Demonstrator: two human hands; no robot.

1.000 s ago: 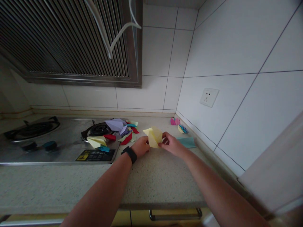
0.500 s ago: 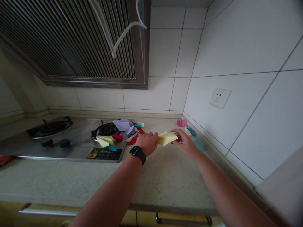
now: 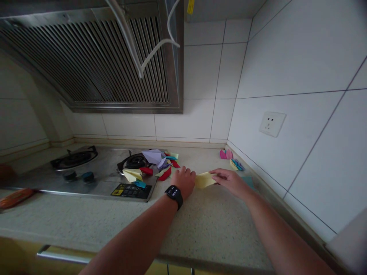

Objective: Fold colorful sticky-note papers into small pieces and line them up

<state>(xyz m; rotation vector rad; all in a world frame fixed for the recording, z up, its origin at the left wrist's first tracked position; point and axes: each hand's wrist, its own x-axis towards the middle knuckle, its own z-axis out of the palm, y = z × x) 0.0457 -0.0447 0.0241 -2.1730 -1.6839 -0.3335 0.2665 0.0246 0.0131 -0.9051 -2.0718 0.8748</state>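
A sheet of pale yellow paper (image 3: 204, 180) spans the gap between my two hands, just above the countertop. My left hand (image 3: 184, 181), with a black watch on its wrist, is closed on the paper's left end; its fingertips are partly hidden. At the right end, my right hand (image 3: 228, 181) pinches the paper between thumb and fingers. To the left of my left hand lies a pile of folded paper pieces, among them a lavender paper plane (image 3: 154, 156), a pale yellow paper plane (image 3: 132, 175) and a red folded piece (image 3: 164, 174).
Left of my hands is a steel gas stove (image 3: 106, 168), under a range hood (image 3: 120, 68). Pink folded paper (image 3: 226, 154), a blue-and-yellow folded piece (image 3: 236, 165) and a teal sheet (image 3: 248, 182) lie by the right wall. An orange object (image 3: 17, 198) rests at the stove's front left.
The view has tilted up and shifted left, so the scene sits lower and further right. The yellow paper stays between both hands and now looks flatter.
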